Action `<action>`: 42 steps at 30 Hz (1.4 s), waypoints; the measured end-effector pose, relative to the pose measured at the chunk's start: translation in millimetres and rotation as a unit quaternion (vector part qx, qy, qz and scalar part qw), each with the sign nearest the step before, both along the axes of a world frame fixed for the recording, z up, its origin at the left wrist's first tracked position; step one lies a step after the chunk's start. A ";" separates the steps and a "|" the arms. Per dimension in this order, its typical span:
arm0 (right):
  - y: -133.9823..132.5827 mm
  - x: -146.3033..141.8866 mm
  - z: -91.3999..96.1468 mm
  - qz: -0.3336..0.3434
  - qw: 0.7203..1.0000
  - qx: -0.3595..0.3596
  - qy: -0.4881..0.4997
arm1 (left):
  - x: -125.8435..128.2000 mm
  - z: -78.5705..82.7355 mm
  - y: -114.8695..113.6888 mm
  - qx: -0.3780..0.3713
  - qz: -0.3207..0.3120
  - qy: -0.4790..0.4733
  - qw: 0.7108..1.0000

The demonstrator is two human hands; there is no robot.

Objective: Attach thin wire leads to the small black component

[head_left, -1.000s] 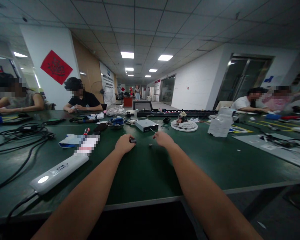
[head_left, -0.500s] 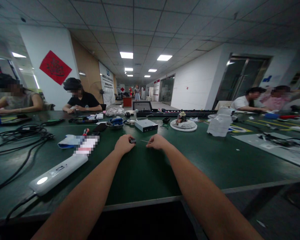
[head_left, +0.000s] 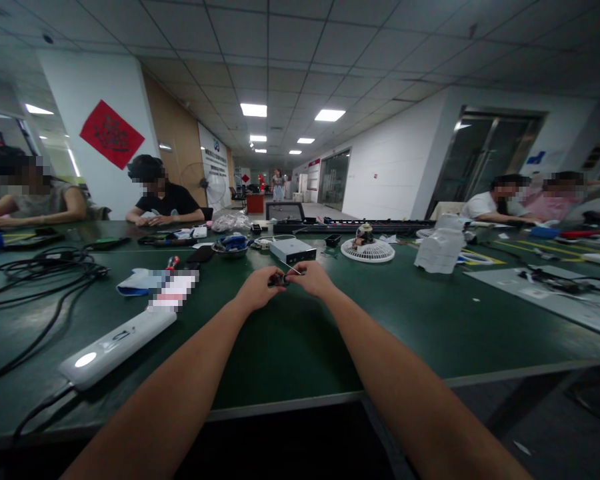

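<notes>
My left hand (head_left: 255, 289) is closed around a small dark piece (head_left: 279, 281), whose kind I cannot make out. A thin, light-coloured rod (head_left: 295, 270) is pinched in the fingers of my right hand (head_left: 314, 280). Both hands meet above the green table, with the fingertips of the right touching or nearly touching the dark piece. Just beyond them lies a flat silver box (head_left: 287, 249) with a dark front face, which looks like a disc drive. Fingers partly hide the dark piece and the rod.
A white power strip (head_left: 120, 347) and coiled black cables (head_left: 45, 267) lie at the left. Beyond my hands are a blue-filled bowl (head_left: 231, 252), a white fan grille (head_left: 367, 252) and a crumpled translucent plastic thing (head_left: 437, 250). Several people sit around the table (head_left: 405, 320).
My hands have come together from a small gap. The left moved right with the dark piece, and the rod in my right hand now slants up beside it.
</notes>
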State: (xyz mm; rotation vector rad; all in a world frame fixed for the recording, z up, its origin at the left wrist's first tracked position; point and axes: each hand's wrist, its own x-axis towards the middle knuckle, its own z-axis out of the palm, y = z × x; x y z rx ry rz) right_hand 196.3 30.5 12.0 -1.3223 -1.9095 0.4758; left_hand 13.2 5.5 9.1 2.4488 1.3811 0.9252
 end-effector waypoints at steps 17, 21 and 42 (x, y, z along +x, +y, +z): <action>10.1 -10.4 -14.8 0.072 0.992 -0.023 0.104 | -1.8 -6.0 4.9 0.040 0.055 -0.019 0.997; 9.2 -9.0 -12.2 0.073 0.995 -0.015 0.072 | -2.0 -6.1 5.1 0.044 0.058 -0.009 0.997; 1.5 -7.0 -1.6 0.016 0.992 0.016 0.122 | -4.2 -11.3 12.4 0.050 0.045 -0.047 0.997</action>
